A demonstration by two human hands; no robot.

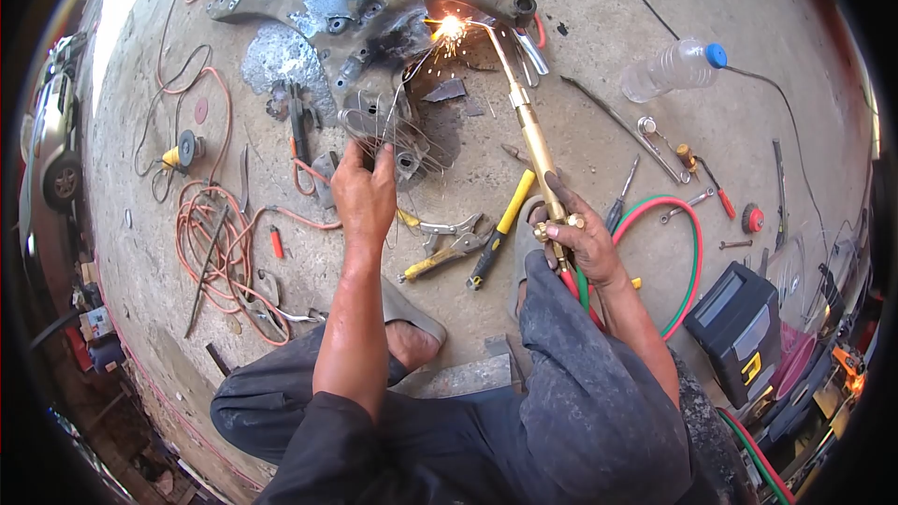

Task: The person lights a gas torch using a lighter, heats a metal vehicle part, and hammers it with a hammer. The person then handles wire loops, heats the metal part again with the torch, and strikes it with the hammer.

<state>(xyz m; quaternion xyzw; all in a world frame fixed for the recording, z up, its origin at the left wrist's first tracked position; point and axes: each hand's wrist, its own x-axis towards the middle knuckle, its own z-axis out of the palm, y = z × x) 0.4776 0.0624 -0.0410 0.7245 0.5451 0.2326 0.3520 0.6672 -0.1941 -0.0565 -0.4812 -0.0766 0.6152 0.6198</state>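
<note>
My right hand (582, 226) is wrapped round the brass gas torch (533, 136), near its valve knobs. The torch's thin bent tip points up and left, where a bright flame with sparks (451, 30) meets a large, dirty metal car part (383, 42). My left hand (365, 192) pinches a loose coil of thin wire (385, 126) in front of that part. One strand of the wire stretches up toward the sparks. Red and green hoses (687, 215) run from the torch's lower end. The glare hides the exact spot under the flame.
A yellow-handled hammer (505, 220) and locking pliers (449, 243) lie between my feet and the part. Left are a tangled orange cable (210, 252) and an angle grinder (185, 150). Right are a plastic bottle (673, 70), several hand tools and a black toolbox (734, 327).
</note>
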